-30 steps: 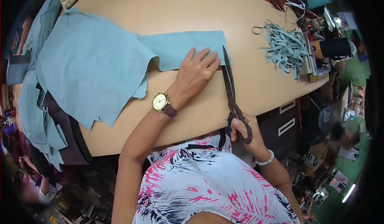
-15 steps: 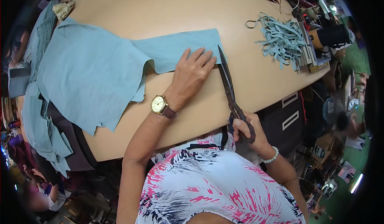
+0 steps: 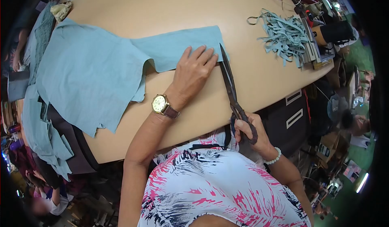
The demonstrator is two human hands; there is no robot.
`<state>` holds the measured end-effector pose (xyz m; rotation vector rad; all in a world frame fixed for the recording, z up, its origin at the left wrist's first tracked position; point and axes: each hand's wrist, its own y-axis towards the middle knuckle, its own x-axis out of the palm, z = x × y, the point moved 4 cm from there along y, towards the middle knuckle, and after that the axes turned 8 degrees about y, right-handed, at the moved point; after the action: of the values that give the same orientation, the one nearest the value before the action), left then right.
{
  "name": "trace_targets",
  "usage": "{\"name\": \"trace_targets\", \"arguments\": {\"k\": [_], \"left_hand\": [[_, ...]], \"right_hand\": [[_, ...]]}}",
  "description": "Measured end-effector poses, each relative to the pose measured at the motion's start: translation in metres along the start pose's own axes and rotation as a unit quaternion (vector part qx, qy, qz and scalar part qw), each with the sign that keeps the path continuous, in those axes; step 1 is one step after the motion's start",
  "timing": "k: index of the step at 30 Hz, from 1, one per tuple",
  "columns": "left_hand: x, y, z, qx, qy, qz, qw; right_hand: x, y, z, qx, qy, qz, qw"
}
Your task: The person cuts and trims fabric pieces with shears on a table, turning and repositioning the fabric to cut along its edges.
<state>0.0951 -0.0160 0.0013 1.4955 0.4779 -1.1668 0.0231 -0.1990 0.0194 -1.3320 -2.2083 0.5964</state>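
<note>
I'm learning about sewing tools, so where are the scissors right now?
In the head view, the scissors are right of centre, held in the right hand and reaching the right end of the blue cloth strip.

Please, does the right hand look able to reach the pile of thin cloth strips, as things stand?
Probably yes: only bare tabletop seems to lie between the right hand and the cloth strips. But this hand holds scissors, so it would likely need to put them down first.
</note>
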Motion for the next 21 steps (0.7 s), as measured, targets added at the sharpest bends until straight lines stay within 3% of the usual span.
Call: {"name": "trace_targets", "arguments": {"k": [21], "left_hand": [[0.0025,-0.0011,0.0007,0.007,0.007,-0.004,1.0]], "right_hand": [[0.0036,-0.0028,0.004,-0.005,-0.013,0.009,1.0]]}}
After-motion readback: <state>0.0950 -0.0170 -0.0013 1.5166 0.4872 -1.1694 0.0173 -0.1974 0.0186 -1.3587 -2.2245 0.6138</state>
